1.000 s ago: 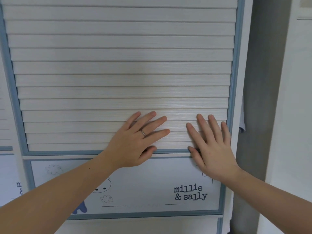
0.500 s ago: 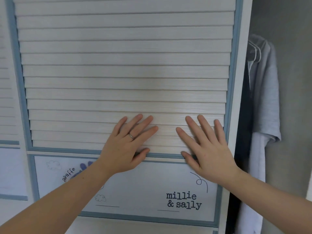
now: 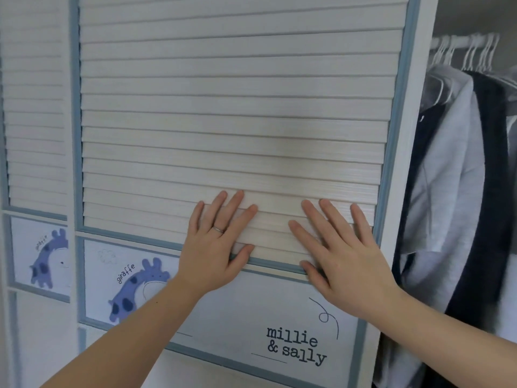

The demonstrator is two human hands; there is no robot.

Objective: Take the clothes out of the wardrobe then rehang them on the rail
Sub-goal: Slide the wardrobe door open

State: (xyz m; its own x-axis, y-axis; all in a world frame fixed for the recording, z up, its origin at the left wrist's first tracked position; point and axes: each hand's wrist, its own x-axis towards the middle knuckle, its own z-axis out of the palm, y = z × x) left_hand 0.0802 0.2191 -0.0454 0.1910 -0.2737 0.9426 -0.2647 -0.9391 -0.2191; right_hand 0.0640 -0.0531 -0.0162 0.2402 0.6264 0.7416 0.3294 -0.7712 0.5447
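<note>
A white slatted sliding wardrobe door [image 3: 223,113] with blue trim fills most of the view. My left hand [image 3: 215,247] and my right hand [image 3: 338,253] both press flat on its lower slats, fingers straight. At the right the wardrobe stands open. Inside it, a rail [image 3: 458,43] carries several white hangers. A light grey garment [image 3: 444,169] and a dark navy garment [image 3: 486,191] hang from them, partly hidden by the door's edge.
A second slatted door [image 3: 33,107] lies behind on the left. Both doors have lower panels with a blue giraffe print [image 3: 134,287]; the front one reads "millie & sally" [image 3: 293,345].
The door has slid left under both hands. The opening at the right has widened, and the rail, hangers and a navy garment have come into view.
</note>
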